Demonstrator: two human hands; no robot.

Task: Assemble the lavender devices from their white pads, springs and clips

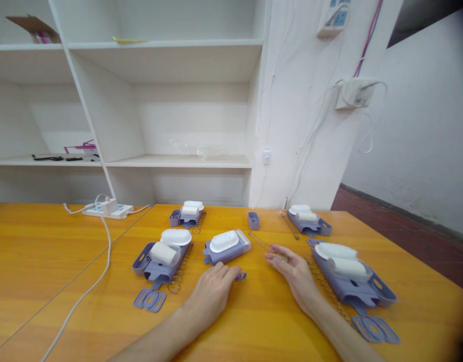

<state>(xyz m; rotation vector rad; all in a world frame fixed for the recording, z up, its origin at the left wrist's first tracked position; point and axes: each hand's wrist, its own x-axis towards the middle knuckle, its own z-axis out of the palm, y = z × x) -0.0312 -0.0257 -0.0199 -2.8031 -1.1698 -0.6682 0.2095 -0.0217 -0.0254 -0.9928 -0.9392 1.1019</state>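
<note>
My left hand rests palm-down on the wooden table, its curled fingertips on a small lavender plastic piece. Just beyond it lies a lavender and white assembled unit. My right hand lies on the table with fingers stretched toward a long coiled metal spring, the fingertips touching its near end. To its right sits a lavender tray with white parts.
Three more lavender-and-white part sets lie about, with flat lavender pieces and a small lavender cap. A white power strip and cable lie at the left. White shelves stand behind.
</note>
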